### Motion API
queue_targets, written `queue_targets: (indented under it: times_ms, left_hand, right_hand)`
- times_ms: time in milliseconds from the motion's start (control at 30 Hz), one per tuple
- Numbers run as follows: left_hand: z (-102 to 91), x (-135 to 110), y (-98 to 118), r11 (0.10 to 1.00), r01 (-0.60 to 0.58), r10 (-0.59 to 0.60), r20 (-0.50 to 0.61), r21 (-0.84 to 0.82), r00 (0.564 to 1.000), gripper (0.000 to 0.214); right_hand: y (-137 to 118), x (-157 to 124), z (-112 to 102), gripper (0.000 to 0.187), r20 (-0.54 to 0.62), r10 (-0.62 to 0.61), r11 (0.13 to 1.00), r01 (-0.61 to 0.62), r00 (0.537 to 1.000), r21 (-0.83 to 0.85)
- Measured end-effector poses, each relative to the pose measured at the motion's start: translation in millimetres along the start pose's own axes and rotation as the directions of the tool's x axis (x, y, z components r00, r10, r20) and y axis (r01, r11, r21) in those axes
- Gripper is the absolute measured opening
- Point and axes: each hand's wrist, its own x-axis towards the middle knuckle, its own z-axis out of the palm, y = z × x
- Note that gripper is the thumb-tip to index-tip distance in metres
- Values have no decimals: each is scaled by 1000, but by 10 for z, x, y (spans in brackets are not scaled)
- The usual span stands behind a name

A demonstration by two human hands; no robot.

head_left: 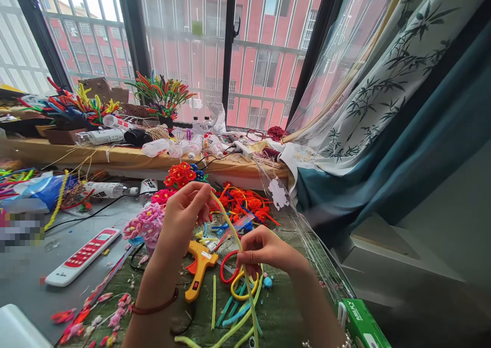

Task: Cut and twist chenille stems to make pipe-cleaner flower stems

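Stretched between my two hands is a pale yellow-green pipe cleaner point(226, 215). My left hand point(187, 210) pinches its upper end. Lower down, my right hand point(264, 251) grips the same stem between thumb and fingers, and its tail hangs toward the table. Scissors with red and yellow handles point(240, 286) lie just below my right hand, partly covered by it. A yellow glue gun point(200, 271) rests on the table below my left hand. Loose yellow-green and teal pipe cleaners point(230, 312) are strewn near the front.
Behind my hands are orange-red pipe cleaner pieces point(249, 204) and pink flowers point(148, 222). A white remote point(82, 256) lies left. A green box point(364, 322) stands front right. Bottles point(155, 147) and colourful bunches point(164, 94) crowd the windowsill. Curtains point(368, 107) hang right.
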Motion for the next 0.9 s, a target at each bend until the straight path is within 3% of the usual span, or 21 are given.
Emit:
queue_targets:
  times_ms: [100,167,200,233,267,300,433,533,667,900]
  left_hand:
    - [-15,30,-61,982,-95,90,40,164,995,30]
    - [-8,81,-224,937,-121,97,89,328,991,33]
    - [6,106,-339,865,-122,62,136,486,989,33]
    - [28,125,-470,708,-135,0,192,693,981,32]
    - [58,136,-608,461,-178,-99,250,869,963,31]
    - [94,137,-745,367,-187,-146,255,911,956,26]
    - [254,77,-1141,189,-205,-217,244,960,945,13]
    - [323,31,-1230,141,-240,-249,269,960,930,13]
    - [324,9,-1247,154,-254,-265,287,955,921,15]
    - [311,67,-1305,368,-165,-235,264,915,935,13]
  right_hand:
    - [24,-26,-68,37,-103,-28,1000,27,994,-11]
    - [32,-40,-109,37,-175,-50,999,46,983,-27]
    - [33,-46,-125,38,-203,-57,998,51,978,-34]
    - [32,-52,-139,38,-224,-62,998,54,973,-41]
    - [31,-56,-149,38,-238,-64,997,55,969,-45]
    - [31,-60,-157,39,-245,-64,997,54,967,-47]
    - [53,-53,-179,39,-244,-60,998,53,968,-38]
    - [89,-31,-199,40,-238,-54,998,48,970,-29]
    - [107,-24,-218,39,-253,-61,998,55,965,-28]
    - [44,-68,-225,40,-346,-89,996,74,934,-56]
